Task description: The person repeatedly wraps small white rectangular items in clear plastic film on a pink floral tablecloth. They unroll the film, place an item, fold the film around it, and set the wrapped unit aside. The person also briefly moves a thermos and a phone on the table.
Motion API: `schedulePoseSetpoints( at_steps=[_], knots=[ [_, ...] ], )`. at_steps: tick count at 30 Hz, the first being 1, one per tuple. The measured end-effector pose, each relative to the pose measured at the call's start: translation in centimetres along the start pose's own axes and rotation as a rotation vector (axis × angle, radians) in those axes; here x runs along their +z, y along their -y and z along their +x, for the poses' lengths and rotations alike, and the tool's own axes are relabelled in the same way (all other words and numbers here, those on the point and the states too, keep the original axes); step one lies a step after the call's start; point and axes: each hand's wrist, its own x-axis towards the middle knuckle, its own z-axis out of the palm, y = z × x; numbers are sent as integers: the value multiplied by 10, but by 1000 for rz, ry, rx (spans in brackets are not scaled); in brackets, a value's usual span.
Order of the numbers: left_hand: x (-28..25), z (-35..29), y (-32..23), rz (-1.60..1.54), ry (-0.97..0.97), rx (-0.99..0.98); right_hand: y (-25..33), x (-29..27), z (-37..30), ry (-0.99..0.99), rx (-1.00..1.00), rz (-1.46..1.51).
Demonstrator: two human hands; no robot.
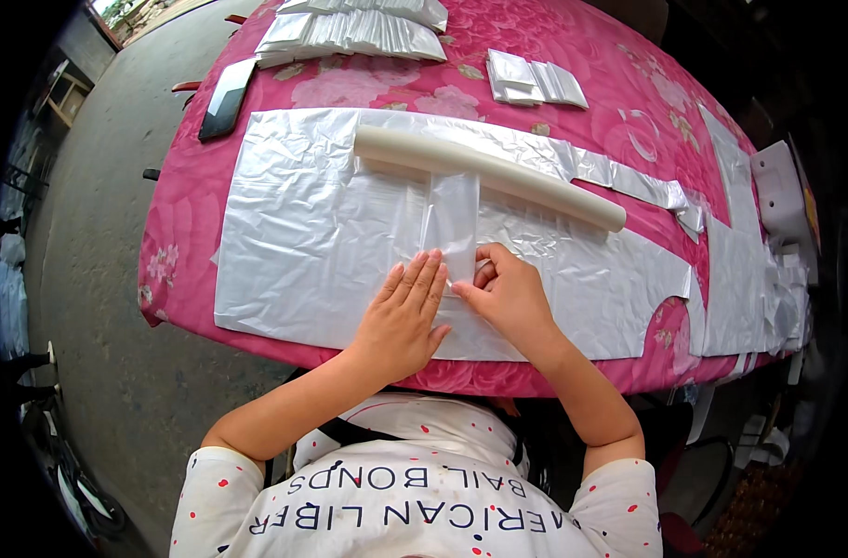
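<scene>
- Clear film strip (pixel 452 219) runs from the cream roll (pixel 489 177) toward the person, over a silver sheet (pixel 303 242) on the pink tabletop (pixel 192 232).
- Left hand (pixel 404 316) lies flat, fingers spread narrow, pressing beside the strip's near edge.
- Right hand (pixel 508 296) pinches that edge.
- Bare sheet lies open left of the hands; silver offcuts (pixel 749 279) crowd the right edge.

Folded foil stacks (pixel 354 33), small pile (pixel 534 80), black tool (pixel 226 99) on pink tablecloth (pixel 182 223).

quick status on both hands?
Left hand: open, flat on the silver sheet.
Right hand: closed, pinching the clear strip.
</scene>
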Motion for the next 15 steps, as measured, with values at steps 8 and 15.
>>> schedulePoseSetpoints(
  at_steps=[8, 15],
  knots=[
    [-12, 19, 5, -111, -186, 7, -15, -14, 16, -91, -860, -558],
    [-13, 24, 13, 6, -190, 71, -25, -17, 35, 85, -806, -363]
  ],
)
